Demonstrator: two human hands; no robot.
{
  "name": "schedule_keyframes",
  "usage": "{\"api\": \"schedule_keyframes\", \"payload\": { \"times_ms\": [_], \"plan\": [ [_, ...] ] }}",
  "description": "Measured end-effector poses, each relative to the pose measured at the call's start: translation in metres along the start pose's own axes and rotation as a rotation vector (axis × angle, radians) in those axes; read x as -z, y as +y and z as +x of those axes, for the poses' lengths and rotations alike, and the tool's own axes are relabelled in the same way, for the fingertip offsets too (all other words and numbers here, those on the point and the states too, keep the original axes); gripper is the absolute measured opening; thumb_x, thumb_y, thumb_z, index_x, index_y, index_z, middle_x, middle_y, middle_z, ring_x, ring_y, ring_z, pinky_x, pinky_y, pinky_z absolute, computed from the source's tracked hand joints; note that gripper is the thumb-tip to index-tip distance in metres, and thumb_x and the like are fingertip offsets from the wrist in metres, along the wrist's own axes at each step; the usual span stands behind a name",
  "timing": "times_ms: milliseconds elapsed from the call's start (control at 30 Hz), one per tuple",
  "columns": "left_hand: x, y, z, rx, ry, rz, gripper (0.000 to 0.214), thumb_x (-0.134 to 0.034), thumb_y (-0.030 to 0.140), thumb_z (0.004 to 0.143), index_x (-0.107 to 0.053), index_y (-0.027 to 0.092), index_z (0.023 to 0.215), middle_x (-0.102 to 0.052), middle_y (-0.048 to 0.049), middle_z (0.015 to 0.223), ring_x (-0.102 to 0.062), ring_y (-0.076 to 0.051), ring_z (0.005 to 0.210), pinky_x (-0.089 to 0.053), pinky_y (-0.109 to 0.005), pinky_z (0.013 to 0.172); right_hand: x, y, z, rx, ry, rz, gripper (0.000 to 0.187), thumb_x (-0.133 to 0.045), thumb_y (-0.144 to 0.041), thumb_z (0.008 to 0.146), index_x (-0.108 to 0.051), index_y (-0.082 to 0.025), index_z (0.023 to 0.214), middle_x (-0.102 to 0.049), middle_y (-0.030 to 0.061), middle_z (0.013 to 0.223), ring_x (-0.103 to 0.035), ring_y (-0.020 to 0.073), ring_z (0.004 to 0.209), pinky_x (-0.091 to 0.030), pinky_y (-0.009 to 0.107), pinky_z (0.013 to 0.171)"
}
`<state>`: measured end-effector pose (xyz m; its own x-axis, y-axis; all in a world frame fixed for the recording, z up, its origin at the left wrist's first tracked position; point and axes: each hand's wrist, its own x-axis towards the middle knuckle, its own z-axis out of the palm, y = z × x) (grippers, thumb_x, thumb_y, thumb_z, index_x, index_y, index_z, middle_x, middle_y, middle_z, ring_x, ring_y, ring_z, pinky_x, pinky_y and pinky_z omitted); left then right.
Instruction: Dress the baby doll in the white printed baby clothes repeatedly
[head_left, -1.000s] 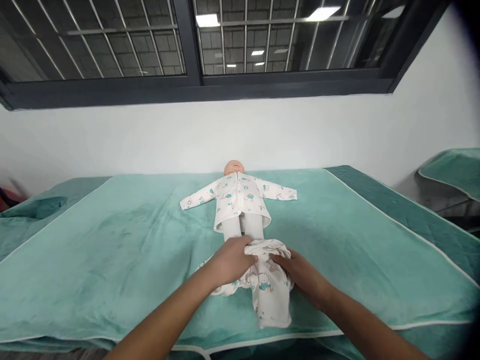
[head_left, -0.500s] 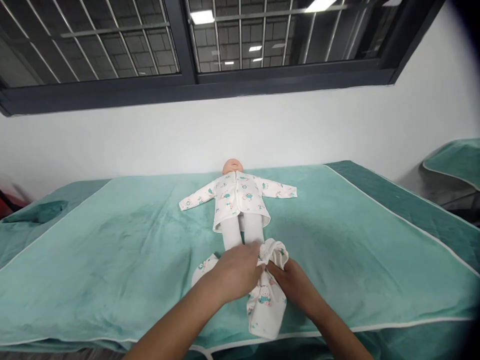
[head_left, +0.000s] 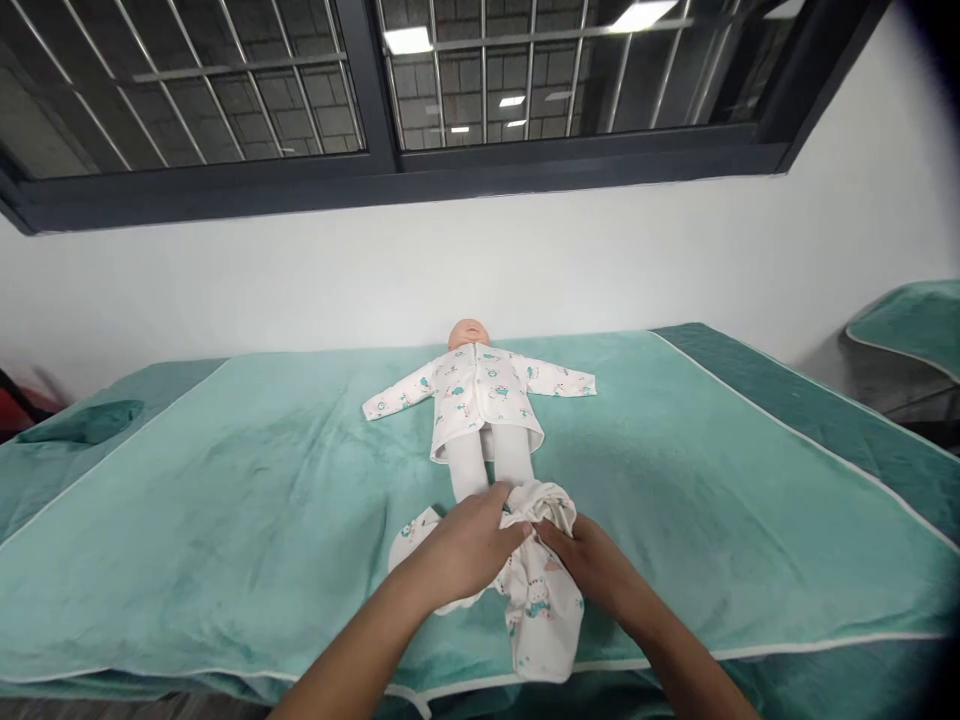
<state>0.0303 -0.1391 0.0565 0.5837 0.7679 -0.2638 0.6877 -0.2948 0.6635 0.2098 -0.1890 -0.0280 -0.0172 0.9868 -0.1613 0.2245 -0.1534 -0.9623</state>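
A baby doll (head_left: 480, 400) lies on its back on the teal blanket (head_left: 225, 500), head toward the wall, wearing a white printed top with both arms spread. Its legs are bare white. At its feet lies a bunched pair of white printed baby trousers (head_left: 544, 600). My left hand (head_left: 469, 545) grips the gathered waist of the trousers from the left, fingers closed on the cloth. My right hand (head_left: 592, 560) holds the same bunched cloth from the right. The doll's feet are hidden behind the cloth and my hands.
The blanket covers a wide table that ends at a white-piped near edge (head_left: 787, 650). A white wall and a dark-framed window (head_left: 375, 100) stand behind. A second teal-covered surface (head_left: 915, 320) sits at the far right. A dark green folded cloth (head_left: 90, 420) lies at the left.
Both hands stay on the trousers' bunched waist at the doll's feet; they shifted slightly and the loose trouser leg swung a little to the right.
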Motion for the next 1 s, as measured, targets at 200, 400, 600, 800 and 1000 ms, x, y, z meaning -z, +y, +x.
{"api": "schedule_keyframes", "payload": {
  "times_ms": [200,400,600,800,1000],
  "plan": [
    [-0.002,0.000,-0.002,-0.025,0.002,-0.098,0.030,-0.046,0.050,0.088,-0.056,0.022,0.096,-0.062,-0.0045,0.098,-0.057,-0.024,0.090,-0.037,-0.031,0.071,-0.005,-0.002,-0.015,-0.093,0.040,0.243,0.055,-0.051,-0.062,0.086,-0.066,-0.016,0.112,-0.072,0.0098,0.101,-0.064,0.0307,0.096,-0.048,0.038,0.080],
    [0.003,-0.006,0.013,-0.112,-0.001,-0.334,0.033,-0.051,0.053,0.086,-0.055,0.020,0.089,-0.058,-0.0010,0.090,-0.054,-0.019,0.082,-0.036,-0.027,0.066,-0.010,0.005,-0.004,0.066,0.193,0.446,0.041,-0.059,-0.053,0.084,-0.068,-0.022,0.110,-0.068,0.0096,0.115,-0.061,0.0284,0.107,-0.046,0.038,0.094],
    [0.019,-0.002,0.037,-0.197,0.041,-0.241,0.027,-0.050,0.048,0.088,-0.057,0.022,0.093,-0.062,-0.0001,0.091,-0.056,-0.020,0.083,-0.037,-0.027,0.067,-0.011,0.017,0.043,0.299,0.366,0.347,0.030,-0.056,-0.050,0.086,-0.065,-0.023,0.096,-0.070,0.0073,0.104,-0.063,0.0273,0.097,-0.047,0.038,0.084],
    [0.035,-0.008,0.079,-0.221,0.271,-0.073,0.018,-0.052,0.039,0.085,-0.058,0.023,0.088,-0.064,0.0000,0.086,-0.058,-0.021,0.082,-0.037,-0.028,0.069,-0.008,0.004,0.088,0.339,0.526,0.168,0.024,-0.048,-0.043,0.090,-0.058,-0.022,0.095,-0.067,0.0046,0.088,-0.059,0.0228,0.080,-0.044,0.034,0.070],
    [0.038,-0.020,0.105,-0.186,0.502,-0.128,0.015,-0.055,0.036,0.084,-0.060,0.022,0.084,-0.065,0.0005,0.084,-0.057,-0.020,0.081,-0.037,-0.028,0.071,0.008,-0.001,0.132,0.329,0.531,-0.016,0.027,-0.049,-0.049,0.087,-0.049,-0.023,0.080,-0.056,-0.0003,0.073,-0.049,0.0191,0.070,-0.038,0.031,0.065]
  ]
}}
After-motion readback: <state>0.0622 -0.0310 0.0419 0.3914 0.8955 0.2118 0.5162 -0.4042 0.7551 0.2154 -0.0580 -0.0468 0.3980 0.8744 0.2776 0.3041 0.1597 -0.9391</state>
